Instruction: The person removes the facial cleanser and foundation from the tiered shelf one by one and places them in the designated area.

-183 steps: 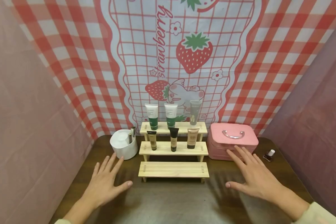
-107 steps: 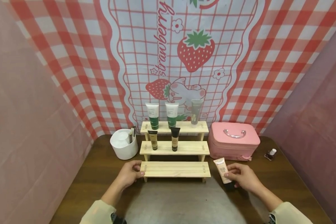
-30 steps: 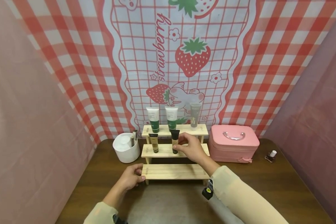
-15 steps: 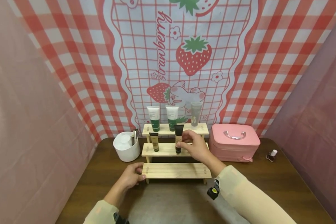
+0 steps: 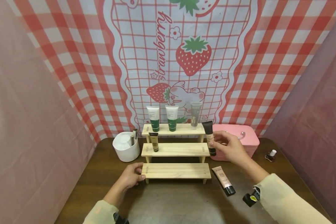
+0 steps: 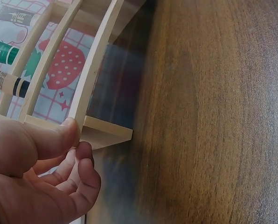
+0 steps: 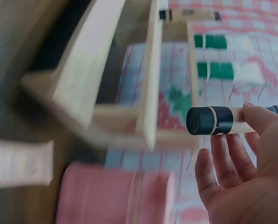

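My right hand holds a beige foundation tube with black ends between thumb and fingers, in the air at the right end of the wooden tiered stand. In the right wrist view its black cap points left. My left hand pinches the left end of the lowest shelf, thumb on top and fingers beneath, as the left wrist view shows. A small gold tube stands alone on the middle shelf. Below my right hand, a BB cream tube lies on the table, black cap toward me.
Two white-green tubes and a grey tube stand on the top shelf. Left of the stand is a white round organizer with brushes. A pink case sits behind my right hand, a nail polish bottle farther right.
The BB cream tube went from the middle shelf to the table. My right hand then lifted the foundation tube off that shelf and carried it right. My left hand moved to the stand and stayed.
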`<act>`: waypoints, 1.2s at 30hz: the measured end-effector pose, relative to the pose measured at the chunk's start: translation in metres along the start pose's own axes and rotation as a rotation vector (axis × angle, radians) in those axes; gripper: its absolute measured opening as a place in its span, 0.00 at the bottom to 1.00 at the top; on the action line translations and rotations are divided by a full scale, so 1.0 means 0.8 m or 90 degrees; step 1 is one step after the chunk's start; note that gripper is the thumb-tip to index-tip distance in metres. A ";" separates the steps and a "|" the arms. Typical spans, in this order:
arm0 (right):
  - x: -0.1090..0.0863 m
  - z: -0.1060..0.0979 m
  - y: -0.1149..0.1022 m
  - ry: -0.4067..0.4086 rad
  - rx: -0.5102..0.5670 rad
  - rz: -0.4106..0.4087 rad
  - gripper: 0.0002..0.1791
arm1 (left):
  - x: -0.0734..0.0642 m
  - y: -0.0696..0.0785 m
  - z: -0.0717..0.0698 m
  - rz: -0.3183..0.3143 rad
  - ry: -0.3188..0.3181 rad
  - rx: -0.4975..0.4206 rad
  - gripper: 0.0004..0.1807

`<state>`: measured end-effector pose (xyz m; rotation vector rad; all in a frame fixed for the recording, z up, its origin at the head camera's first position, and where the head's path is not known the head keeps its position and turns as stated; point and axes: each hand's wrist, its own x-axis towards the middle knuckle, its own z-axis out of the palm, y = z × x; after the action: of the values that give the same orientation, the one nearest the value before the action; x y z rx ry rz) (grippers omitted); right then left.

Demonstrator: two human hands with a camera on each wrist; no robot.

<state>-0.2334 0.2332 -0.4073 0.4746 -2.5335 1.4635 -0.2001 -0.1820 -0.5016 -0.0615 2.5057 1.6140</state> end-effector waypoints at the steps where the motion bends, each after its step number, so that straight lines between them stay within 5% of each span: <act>1: -0.007 -0.008 0.006 0.002 -0.008 0.006 0.23 | 0.000 0.000 0.000 0.002 0.000 0.000 0.34; 10: -0.074 -0.050 0.082 -0.008 -0.107 0.052 0.18 | 0.001 -0.002 -0.001 0.006 -0.014 -0.005 0.34; 17: -0.106 -0.058 0.125 -0.058 -0.095 0.114 0.19 | 0.002 -0.003 -0.001 0.009 -0.016 -0.002 0.34; 25: -0.124 -0.064 0.146 -0.166 -0.060 0.197 0.23 | 0.002 -0.002 0.001 -0.005 -0.006 -0.002 0.34; 36: -0.129 -0.063 0.158 -0.195 -0.034 0.234 0.21 | 0.000 -0.002 0.001 0.010 -0.008 0.011 0.34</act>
<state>-0.1825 0.3545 -0.5160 0.2485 -3.0234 1.5326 -0.1999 -0.1821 -0.5032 -0.0299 2.5163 1.5918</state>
